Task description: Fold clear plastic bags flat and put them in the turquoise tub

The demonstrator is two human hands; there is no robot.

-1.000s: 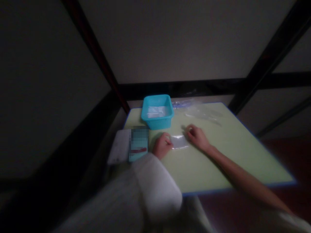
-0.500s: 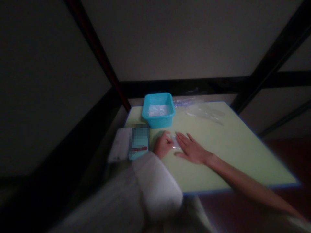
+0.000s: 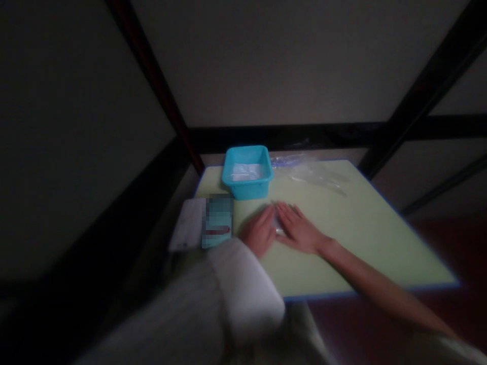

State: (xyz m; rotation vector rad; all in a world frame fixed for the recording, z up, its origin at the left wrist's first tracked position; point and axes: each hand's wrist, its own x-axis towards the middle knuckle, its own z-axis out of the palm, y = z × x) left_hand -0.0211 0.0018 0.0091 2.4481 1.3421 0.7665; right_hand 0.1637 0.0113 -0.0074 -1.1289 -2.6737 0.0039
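Note:
On the pale yellow-green tabletop [image 3: 365,238] lies a small clear plastic packet [image 3: 279,230], mostly covered by my hands. My left hand [image 3: 262,230] rests on the packet's left side with its fingers stretched forward. From the right, my right hand [image 3: 299,228] lies flat over the packet, fingers extended and thumb apart. The fingertips of both hands nearly meet at the packet's far edge. What the packet contains is too blurred to make out.
Behind my hands stands a turquoise plastic basket [image 3: 249,190] with whitish clear packets [image 3: 247,172] inside. Crumpled clear plastic bags [image 3: 315,175] lie at the back right. On the left are a blurred-out phone-like item [image 3: 218,220] and a white sheet or box [image 3: 187,225].
My left hand has gone from a curled pinch at the packet's left edge to fingers laid out flat beside my right hand. My right hand has barely shifted.

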